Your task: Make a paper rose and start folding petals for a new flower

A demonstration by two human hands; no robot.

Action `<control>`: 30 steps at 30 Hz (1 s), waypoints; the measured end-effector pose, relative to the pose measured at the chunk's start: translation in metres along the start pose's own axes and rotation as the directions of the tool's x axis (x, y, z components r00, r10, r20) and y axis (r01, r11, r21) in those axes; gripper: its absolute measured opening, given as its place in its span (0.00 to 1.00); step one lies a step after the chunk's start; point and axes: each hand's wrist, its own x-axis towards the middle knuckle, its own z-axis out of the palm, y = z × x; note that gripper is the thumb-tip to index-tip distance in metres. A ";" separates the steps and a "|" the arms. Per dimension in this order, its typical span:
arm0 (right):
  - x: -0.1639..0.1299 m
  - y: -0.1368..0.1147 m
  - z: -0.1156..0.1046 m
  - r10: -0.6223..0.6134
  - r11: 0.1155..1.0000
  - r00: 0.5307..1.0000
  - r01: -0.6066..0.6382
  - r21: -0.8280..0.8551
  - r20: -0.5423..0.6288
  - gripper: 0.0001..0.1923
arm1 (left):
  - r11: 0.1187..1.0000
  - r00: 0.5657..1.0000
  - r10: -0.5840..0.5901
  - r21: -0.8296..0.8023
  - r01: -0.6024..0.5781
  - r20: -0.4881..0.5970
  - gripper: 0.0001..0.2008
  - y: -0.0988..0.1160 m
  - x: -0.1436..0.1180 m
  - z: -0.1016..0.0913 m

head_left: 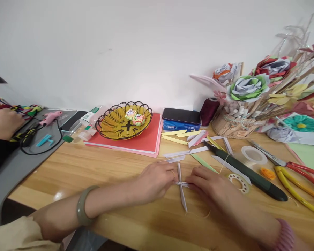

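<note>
Both hands [181, 181] pinching white paper strip [181, 188], wooden table [99, 167]

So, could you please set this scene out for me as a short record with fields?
Surface: light wooden table
Left hand: pinching the folded white paper strips where they cross
Right hand: pinching the same crossing from the other side
Beside right hand: dark green craft knife, white tape roll
Behind: yellow woven basket with black wire rim on red paper sheets
Right back: paper flowers in a woven pot
Far left: another person's hand
</note>
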 end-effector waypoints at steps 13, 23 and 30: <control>-0.018 -0.002 -0.006 0.049 0.998 0.982 -0.056 -0.036 -0.185 0.15 | 0.983 0.987 -0.151 -0.118 0.143 -0.059 0.21 -0.001 -0.012 -0.028; -0.007 -0.020 0.000 0.065 0.992 0.992 -0.076 -0.100 -0.109 0.30 | 0.982 0.978 -0.175 -0.045 0.181 0.114 0.35 0.027 -0.002 -0.017; -0.003 -0.013 -0.001 0.092 0.993 0.996 -0.093 -0.072 -0.013 0.26 | 0.984 0.965 -0.158 -0.048 0.172 0.208 0.29 0.021 0.004 -0.019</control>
